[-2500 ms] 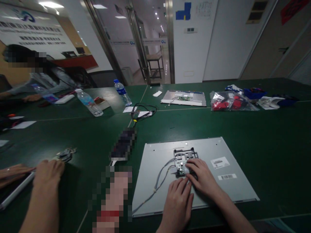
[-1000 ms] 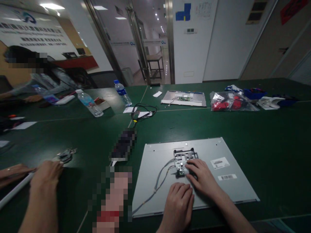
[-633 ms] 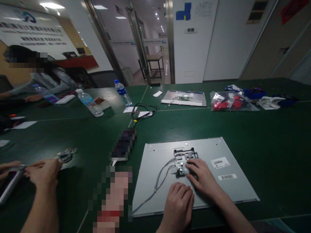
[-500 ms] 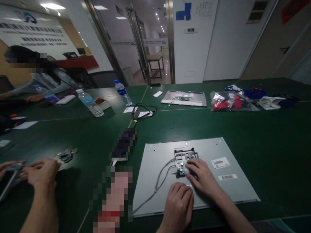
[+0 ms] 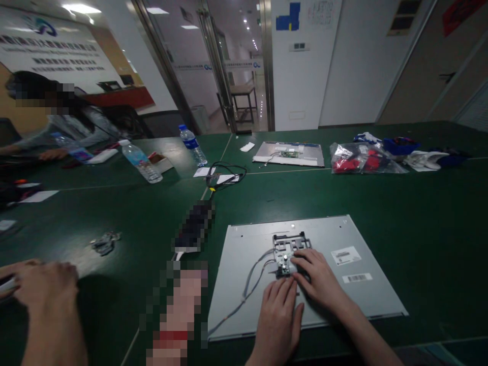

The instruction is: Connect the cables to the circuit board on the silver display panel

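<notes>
Right hand (image 5: 317,277) curls at a circuit board (image 5: 282,269), left hand (image 5: 279,310) alongside; what either pinches is unclear. Close work appears underway, steadiness needed next.

Blue-capped bottle (image 5: 192,146) | white-capped bottle (image 5: 141,162) | clear plastic bag (image 5: 365,155), holds red items (image 5: 345,165) | blue container (image 5: 400,147), beside bag | stool (image 5: 243,91), background

Panel (image 5: 322,236) silver-grey, its 2 labels (image 5: 345,256) white — cables (image 5: 247,282) grey, table (image 5: 419,218) dark green.
</notes>
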Tool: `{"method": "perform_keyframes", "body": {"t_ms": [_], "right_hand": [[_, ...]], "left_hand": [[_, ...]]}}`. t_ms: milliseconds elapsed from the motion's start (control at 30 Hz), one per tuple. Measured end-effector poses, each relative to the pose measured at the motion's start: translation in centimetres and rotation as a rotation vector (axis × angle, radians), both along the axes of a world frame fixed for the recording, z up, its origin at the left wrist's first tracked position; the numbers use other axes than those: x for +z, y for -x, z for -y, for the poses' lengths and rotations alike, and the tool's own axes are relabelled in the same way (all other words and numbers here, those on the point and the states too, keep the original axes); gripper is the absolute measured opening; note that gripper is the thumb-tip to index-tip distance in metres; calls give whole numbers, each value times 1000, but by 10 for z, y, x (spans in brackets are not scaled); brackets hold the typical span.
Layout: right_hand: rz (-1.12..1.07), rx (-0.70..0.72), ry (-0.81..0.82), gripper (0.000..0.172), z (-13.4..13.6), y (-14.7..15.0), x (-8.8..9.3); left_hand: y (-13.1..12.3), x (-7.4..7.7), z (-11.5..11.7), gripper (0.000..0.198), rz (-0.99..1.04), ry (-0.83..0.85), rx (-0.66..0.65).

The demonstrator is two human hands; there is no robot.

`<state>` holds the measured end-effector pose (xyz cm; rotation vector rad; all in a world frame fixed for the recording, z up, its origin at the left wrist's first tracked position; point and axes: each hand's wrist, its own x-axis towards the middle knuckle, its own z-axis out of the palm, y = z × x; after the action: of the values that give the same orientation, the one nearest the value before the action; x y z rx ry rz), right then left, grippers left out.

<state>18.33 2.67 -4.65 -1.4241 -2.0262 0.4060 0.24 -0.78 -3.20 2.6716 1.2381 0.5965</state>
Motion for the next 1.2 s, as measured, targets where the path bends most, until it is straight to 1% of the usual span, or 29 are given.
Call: {"method": "perform_keyframes", "body": {"t_ms": [133, 400, 533, 733, 1033, 1200], "right_hand": [[3, 3, -16, 30, 0, 0, 1], [1, -9, -1, 28, 0, 2, 3], [4, -2, -25, 28, 0, 1, 2], [16, -8, -18, 29, -1, 1, 0], [-9, -7, 0, 28, 0, 1, 5], [-11, -6, -15, 28, 0, 1, 3]], "left_hand": [[1, -2, 0, 43, -27, -10, -4], [-2, 3, 0, 40, -23, -32, -10], [-1, 1, 1, 42, -18, -41, -15], [0, -1, 0, 43, -10, -43, -12], [-2, 7, 0, 40, 15, -48, -23], [-3, 8, 1, 36, 48, -38, -21]]}}
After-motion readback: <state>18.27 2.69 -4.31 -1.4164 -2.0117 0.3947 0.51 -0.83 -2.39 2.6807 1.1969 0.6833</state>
